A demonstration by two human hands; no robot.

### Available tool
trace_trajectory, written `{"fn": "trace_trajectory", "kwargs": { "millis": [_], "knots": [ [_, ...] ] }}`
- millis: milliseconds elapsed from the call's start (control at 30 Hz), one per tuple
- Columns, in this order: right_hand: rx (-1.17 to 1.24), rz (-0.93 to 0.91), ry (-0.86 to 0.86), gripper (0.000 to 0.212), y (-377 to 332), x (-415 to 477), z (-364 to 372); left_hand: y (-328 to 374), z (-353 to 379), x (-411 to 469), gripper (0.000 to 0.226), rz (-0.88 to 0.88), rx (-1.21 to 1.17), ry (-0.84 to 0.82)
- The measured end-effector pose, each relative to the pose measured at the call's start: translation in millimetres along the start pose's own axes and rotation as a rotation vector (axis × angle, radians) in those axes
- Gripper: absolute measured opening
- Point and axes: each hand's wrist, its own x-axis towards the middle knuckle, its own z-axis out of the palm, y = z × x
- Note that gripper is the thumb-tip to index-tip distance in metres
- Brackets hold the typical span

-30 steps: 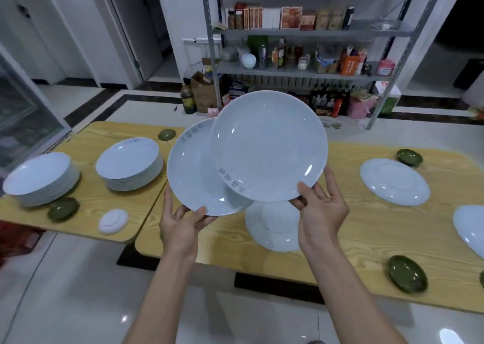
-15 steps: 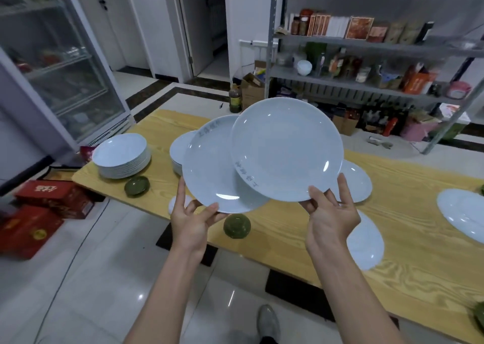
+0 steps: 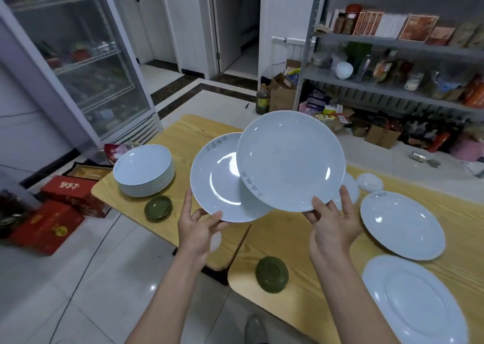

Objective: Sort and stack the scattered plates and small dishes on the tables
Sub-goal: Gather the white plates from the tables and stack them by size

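Observation:
My left hand (image 3: pixel 197 228) pinches the near rim of a pale blue flat plate (image 3: pixel 217 184), held tilted above the table gap. My right hand (image 3: pixel 332 226) grips the near rim of a deeper pale blue plate (image 3: pixel 290 160), which overlaps the first plate's right side. A tall stack of plates (image 3: pixel 145 169) stands on the left wooden table (image 3: pixel 183 134). Two single plates (image 3: pixel 402 224) (image 3: pixel 413 300) lie on the right table (image 3: pixel 301 299). Small dark green dishes (image 3: pixel 158 207) (image 3: pixel 271 274) sit near the front edges. A small white dish (image 3: pixel 369 182) lies farther back.
A glass-door fridge (image 3: pixel 78 63) stands at the left, with red boxes (image 3: pixel 52 212) on the floor beside it. A metal shelf (image 3: pixel 392 45) full of goods lines the back right. Cardboard boxes and a bottle (image 3: pixel 262 98) sit on the floor behind the tables.
The view has swung left and I have stepped left along the tables with both plates held up. The plate stack and green dish are now closer on the left.

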Motion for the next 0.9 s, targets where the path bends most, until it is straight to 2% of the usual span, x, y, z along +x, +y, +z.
{"fn": "trace_trajectory", "kwargs": {
  "millis": [300, 667, 900],
  "knots": [
    [-0.057, 0.018, 0.079, 0.072, 46.0, 34.9, 42.8, 3.4, -15.9, 85.9, 0.103, -0.118, 0.011, 0.038],
    [-0.075, -0.033, 0.263, 0.071, 97.5, 50.6, 75.3, 3.2, -27.0, 170.7, 0.103, -0.278, 0.056, -0.026],
    [-0.074, -0.053, 0.295, 0.071, 116.6, 51.1, 85.1, -1.3, -29.6, 192.9, 0.101, -0.322, 0.133, -0.073]
  ]
}}
